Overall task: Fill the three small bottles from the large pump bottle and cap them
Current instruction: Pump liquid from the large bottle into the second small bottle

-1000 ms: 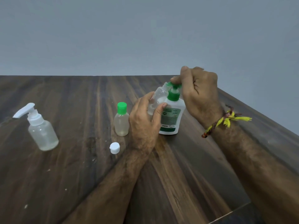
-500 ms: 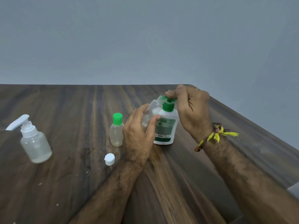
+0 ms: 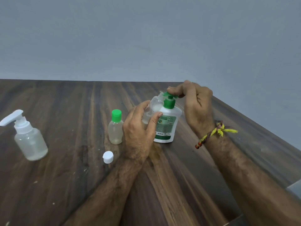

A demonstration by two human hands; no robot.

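The left hand (image 3: pixel 138 129) is gripping an uncapped clear small bottle (image 3: pixel 152 110), tilting its mouth up under the green spout of the large pump bottle (image 3: pixel 167 126), which is standing on the counter (image 3: pixel 187 176). The right hand (image 3: pixel 195 105), fingers curled, is pressing on the pump head (image 3: pixel 169 95). A green-capped bottle (image 3: pixel 115 127), a loose white cap (image 3: pixel 108 157) and a clear spray-pump bottle (image 3: pixel 26 136) are sitting to the left.
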